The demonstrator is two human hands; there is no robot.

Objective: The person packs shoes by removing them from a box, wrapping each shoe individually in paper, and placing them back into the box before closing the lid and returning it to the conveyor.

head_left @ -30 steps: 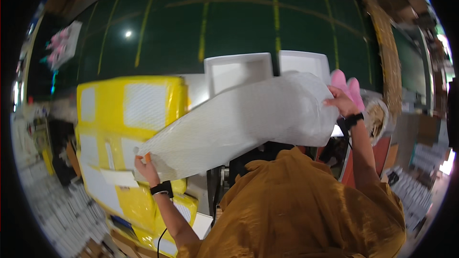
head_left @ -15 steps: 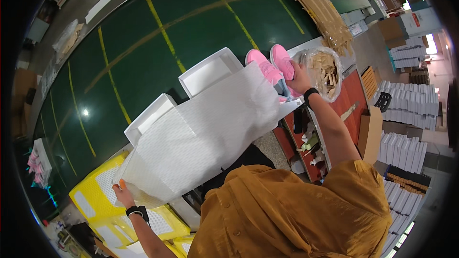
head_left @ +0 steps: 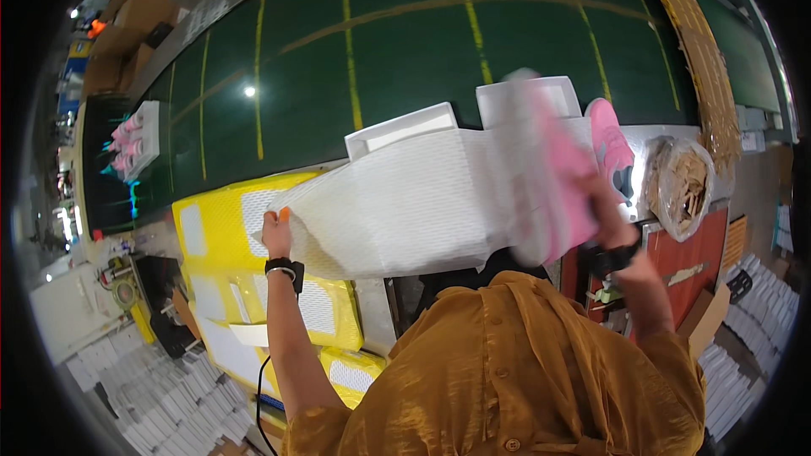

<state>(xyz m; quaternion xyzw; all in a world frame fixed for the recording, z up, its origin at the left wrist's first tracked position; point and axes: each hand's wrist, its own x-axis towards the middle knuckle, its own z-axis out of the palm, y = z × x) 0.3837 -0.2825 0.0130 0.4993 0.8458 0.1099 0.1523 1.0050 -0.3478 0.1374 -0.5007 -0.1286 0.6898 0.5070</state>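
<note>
1. Overhead, a large white mesh sheet (head_left: 405, 211) stretched between both hands, spanning from lower left to upper right above the work surface; finely dotted texture, slightly sagging along the lower edge.
2. Left hand (head_left: 276, 232) closed on the sheet's left corner, thumb and fingers pinched over the edge; a dark wristband (head_left: 285, 268) on that wrist.
3. Right hand (head_left: 591, 203) at the sheet's right end, badly motion-blurred; grip on the sheet likely but cannot tell for certain; a black watch (head_left: 612, 257) around that wrist.
4. Just beside the right hand, a pink blurred shape (head_left: 562, 194) overlapping the sheet's right end; kind not clear.
5. Behind the sheet, two white shallow trays (head_left: 401, 127) side by side at the edge of the green floor (head_left: 405, 42), crossed by yellow lines.
6. Right of the trays, a pink shoe (head_left: 610, 148); beside it, a clear bag of pale brown pieces (head_left: 680, 186).
7. Under the sheet's left part, yellow panels with white mesh patches (head_left: 220, 228), stacked and overlapping; more of them lower down near the left forearm.
8. Foreground, an ochre shirt (head_left: 524, 371) filling the lower middle.
9. Far left, a small white tray holding pink items (head_left: 135, 139), well apart from the hands.
</note>
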